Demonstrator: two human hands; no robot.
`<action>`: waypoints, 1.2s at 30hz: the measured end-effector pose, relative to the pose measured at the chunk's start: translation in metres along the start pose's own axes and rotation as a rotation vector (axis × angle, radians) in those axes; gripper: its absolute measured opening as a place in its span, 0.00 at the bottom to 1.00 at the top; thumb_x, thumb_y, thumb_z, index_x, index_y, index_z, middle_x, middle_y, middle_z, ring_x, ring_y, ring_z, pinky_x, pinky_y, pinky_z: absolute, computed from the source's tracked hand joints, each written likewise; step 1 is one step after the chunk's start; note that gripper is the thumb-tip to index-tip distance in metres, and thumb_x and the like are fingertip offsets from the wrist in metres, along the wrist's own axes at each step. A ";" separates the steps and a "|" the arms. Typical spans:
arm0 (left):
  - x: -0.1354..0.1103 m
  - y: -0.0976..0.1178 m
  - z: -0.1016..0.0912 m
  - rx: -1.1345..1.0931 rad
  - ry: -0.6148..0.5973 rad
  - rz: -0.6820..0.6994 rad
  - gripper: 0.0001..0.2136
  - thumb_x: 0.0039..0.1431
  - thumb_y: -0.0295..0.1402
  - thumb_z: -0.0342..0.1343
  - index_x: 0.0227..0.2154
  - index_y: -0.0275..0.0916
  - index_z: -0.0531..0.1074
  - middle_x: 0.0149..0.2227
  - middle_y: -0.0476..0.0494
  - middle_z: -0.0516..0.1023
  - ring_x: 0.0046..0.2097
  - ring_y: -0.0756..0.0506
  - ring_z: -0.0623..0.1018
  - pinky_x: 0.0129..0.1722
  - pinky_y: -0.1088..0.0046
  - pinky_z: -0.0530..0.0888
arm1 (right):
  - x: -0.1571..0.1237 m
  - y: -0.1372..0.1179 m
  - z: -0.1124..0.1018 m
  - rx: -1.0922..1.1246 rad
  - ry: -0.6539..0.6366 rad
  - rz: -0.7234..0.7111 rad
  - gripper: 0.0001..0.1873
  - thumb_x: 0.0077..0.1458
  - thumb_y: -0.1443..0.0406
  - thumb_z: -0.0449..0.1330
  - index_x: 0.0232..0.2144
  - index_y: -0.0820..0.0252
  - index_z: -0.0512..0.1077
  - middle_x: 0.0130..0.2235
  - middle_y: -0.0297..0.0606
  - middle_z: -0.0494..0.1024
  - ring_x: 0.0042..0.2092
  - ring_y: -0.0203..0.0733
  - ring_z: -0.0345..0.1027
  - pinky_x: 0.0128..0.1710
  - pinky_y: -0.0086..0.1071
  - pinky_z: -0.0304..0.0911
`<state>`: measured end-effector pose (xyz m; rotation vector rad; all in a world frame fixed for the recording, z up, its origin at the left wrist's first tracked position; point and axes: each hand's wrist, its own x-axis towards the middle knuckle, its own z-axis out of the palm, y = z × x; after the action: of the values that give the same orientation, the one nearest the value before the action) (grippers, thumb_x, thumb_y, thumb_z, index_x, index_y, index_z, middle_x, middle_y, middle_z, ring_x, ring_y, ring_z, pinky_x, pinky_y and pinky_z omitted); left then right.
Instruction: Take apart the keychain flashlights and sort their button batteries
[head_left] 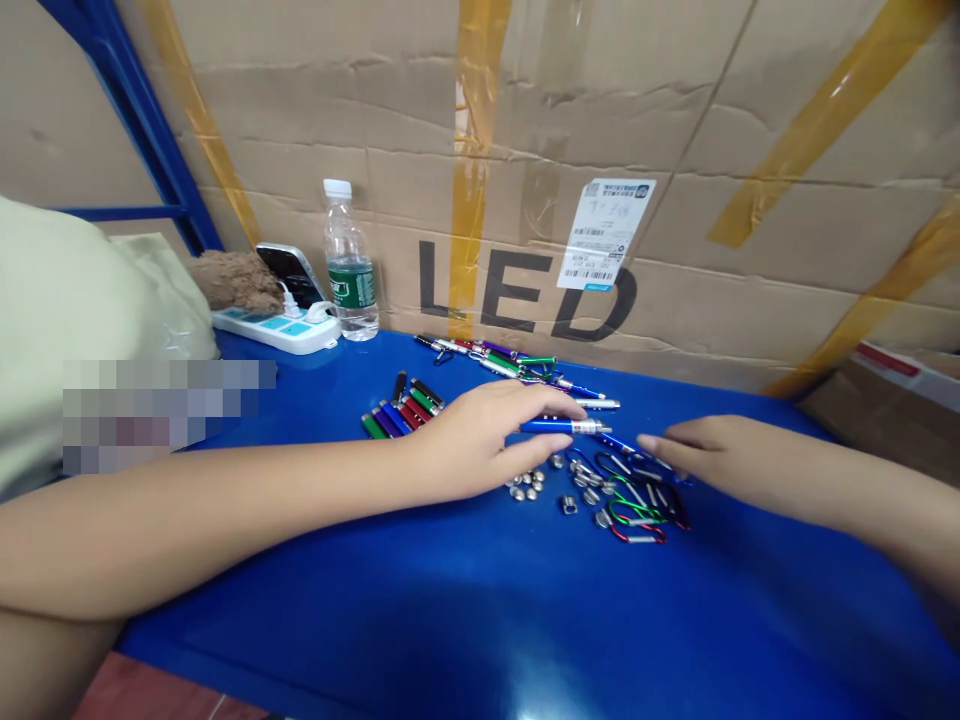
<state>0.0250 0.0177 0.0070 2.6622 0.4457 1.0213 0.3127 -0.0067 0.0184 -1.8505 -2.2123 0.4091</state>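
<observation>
My left hand is closed around a blue penlight with a white label and silver tip, pinched between thumb and fingers. My right hand has its fingers closed on another slim blue penlight, whose far end reaches toward the left hand's penlight. Below the hands lie small silver button cells and silver metal caps. Coloured carabiner clips in green, red and blue lie near my right hand. Coloured tubes sit in a row beyond my left wrist.
More penlights lie along the back of the blue table, against a large cardboard box. A water bottle, a power strip and a phone stand at back left. Another person's sleeve is at left.
</observation>
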 end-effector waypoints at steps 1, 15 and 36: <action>0.000 0.000 0.000 0.007 0.002 0.006 0.10 0.65 0.32 0.52 0.47 0.36 0.71 0.45 0.42 0.79 0.47 0.48 0.78 0.48 0.70 0.73 | 0.000 -0.006 0.001 0.027 0.094 0.039 0.28 0.50 0.40 0.56 0.18 0.57 0.72 0.23 0.41 0.75 0.23 0.42 0.65 0.22 0.34 0.58; -0.004 -0.008 0.002 0.570 0.061 0.366 0.13 0.69 0.36 0.46 0.43 0.34 0.73 0.32 0.44 0.81 0.33 0.49 0.76 0.32 0.71 0.61 | -0.013 -0.093 0.062 0.950 0.074 0.132 0.29 0.59 0.43 0.47 0.17 0.55 0.53 0.15 0.24 0.50 0.17 0.30 0.40 0.16 0.27 0.39; 0.019 -0.018 -0.042 -0.562 -0.859 -0.555 0.22 0.65 0.49 0.47 0.29 0.36 0.76 0.18 0.53 0.58 0.21 0.53 0.58 0.21 0.77 0.58 | -0.010 -0.088 0.055 -0.340 0.555 -0.569 0.22 0.63 0.59 0.47 0.17 0.56 0.60 0.16 0.34 0.66 0.20 0.37 0.54 0.25 0.34 0.43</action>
<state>0.0069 0.0465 0.0427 2.0092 0.5385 -0.1711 0.2140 -0.0343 -0.0019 -1.1521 -2.3288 -0.5439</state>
